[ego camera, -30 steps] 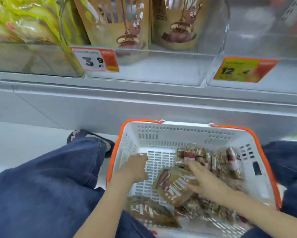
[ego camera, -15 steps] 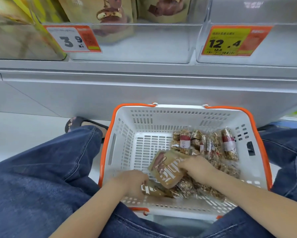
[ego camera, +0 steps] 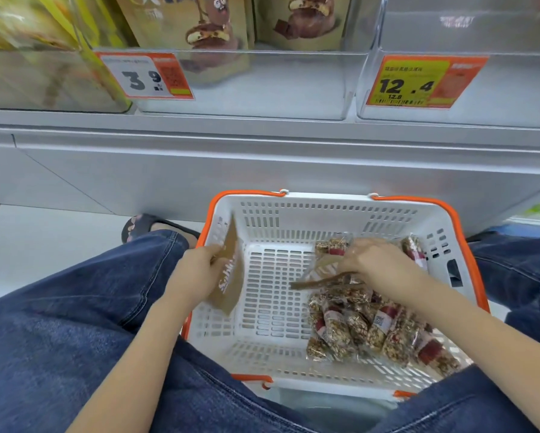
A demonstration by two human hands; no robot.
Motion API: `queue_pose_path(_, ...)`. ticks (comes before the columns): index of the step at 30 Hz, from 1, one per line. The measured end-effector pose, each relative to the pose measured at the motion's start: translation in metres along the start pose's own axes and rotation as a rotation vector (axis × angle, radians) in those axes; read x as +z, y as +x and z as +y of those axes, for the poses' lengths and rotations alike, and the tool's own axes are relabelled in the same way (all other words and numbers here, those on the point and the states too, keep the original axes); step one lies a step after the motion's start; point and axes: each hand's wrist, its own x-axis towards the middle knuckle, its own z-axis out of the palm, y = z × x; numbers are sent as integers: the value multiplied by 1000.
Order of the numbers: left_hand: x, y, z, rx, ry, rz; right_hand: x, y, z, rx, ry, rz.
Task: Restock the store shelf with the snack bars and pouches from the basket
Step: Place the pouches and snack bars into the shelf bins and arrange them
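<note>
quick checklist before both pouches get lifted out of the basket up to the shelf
1. Left hand grips a brown pouch at the basket's left wall: ok.
2. Right hand pinches a second brown pouch over the snack bars: ok.
3. Second pouch free of the bars: cannot tell, its lower edge lies against them.
4. Room in the shelf bin behind the 3.9 price tag, in front of the pouches standing there: ok.
5. Basket steady between the knees: ok.
6. Bars left to stock after the pouches: not ok, a pile remains.
</note>
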Motion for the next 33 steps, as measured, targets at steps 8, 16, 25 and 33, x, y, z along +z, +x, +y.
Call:
queue_pose_path(8, 21, -22, 61, 229, -317, -400, 1, 25, -51, -201, 28, -27)
queue_pose_path(16, -13, -3, 63, 175, -443, -678, -21, 29, -42, -405, 114, -150)
queue_pose_path(25, -30, 26, 119, 415, -444, -842, -97, 25, -40, -734, 87, -80)
queue_pose_path(33, -42, 17, 127, 275, -955, -415, -100, -22, -2, 16, 786, 169)
